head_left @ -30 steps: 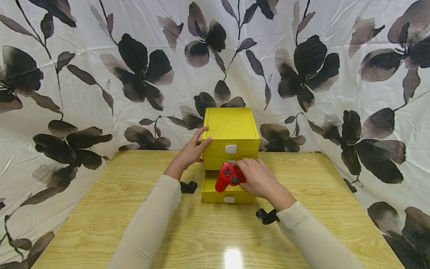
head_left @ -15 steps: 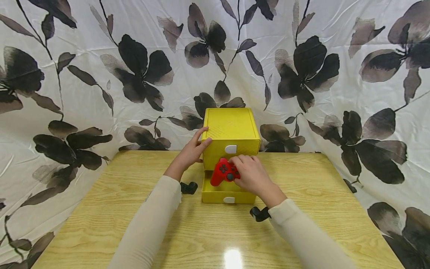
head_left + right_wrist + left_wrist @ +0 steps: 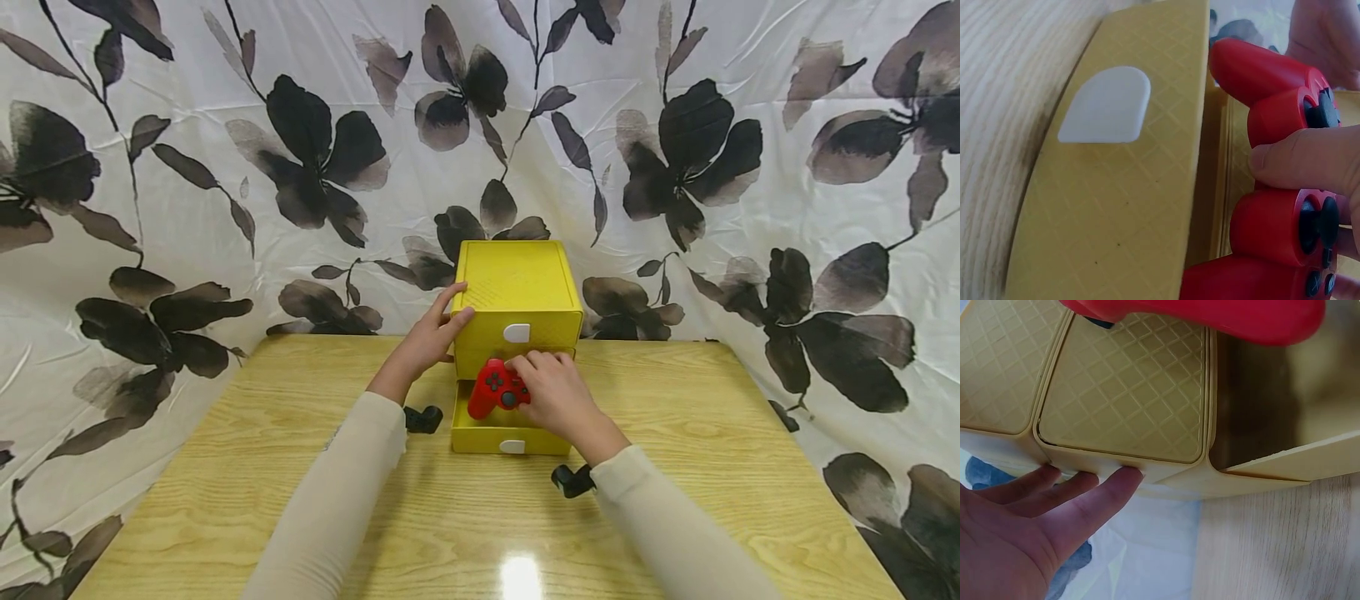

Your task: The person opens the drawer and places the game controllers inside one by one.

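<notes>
Right hand [image 3: 558, 396] is gripping the red game controller [image 3: 495, 389], holding it over the pulled-out bottom drawer [image 3: 510, 433] of the yellow drawer box [image 3: 517, 292]. Left hand [image 3: 427, 337] is lying open, straight fingers pressing the box's upper left edge at 9 o'clock, likely bracing it so it isn't sliding on the table [image 3: 225, 467]. Controller is sitting at the drawer's 12 o'clock end, just under the white tab [image 3: 515, 333].

A makeshift recording booth: floral curtain [image 3: 225, 167] draped around a wooden table [image 3: 225, 467].
</notes>
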`<state>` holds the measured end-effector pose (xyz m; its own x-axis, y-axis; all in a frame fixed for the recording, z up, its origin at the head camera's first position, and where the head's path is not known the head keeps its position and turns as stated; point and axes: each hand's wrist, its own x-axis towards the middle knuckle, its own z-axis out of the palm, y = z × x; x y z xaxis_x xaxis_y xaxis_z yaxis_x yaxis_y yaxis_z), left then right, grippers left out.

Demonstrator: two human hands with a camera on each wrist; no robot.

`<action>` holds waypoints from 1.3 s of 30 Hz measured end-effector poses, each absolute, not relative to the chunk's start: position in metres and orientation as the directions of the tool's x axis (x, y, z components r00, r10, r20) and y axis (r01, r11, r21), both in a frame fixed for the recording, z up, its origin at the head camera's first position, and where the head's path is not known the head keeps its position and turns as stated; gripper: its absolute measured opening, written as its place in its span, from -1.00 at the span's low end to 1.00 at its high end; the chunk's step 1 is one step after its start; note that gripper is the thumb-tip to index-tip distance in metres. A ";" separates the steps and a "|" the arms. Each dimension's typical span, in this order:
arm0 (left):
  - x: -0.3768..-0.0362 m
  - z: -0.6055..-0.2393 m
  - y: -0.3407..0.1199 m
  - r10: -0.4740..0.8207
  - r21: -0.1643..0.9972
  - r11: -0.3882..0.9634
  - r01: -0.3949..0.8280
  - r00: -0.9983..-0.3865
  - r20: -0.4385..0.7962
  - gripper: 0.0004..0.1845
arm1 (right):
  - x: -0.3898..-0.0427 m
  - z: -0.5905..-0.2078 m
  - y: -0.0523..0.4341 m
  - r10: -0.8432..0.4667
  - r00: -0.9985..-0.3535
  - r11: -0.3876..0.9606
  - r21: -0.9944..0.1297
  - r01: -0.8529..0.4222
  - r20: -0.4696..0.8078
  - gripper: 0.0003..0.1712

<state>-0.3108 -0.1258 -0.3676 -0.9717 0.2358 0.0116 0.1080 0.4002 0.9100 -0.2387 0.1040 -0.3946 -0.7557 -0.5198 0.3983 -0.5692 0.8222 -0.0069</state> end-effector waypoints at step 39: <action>-0.309 -0.366 -0.124 0.223 0.914 0.396 0.087 -0.975 -0.004 -0.32 | -0.244 -0.413 0.097 -0.571 -0.788 0.785 -0.129 -0.606 0.231 -0.50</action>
<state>-0.3086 -0.1244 -0.3658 -0.9748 0.2231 -0.0039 0.0870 0.3960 0.9141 -0.2441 0.0970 -0.4128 -0.7880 -0.5706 0.2314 -0.6061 0.7848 -0.1289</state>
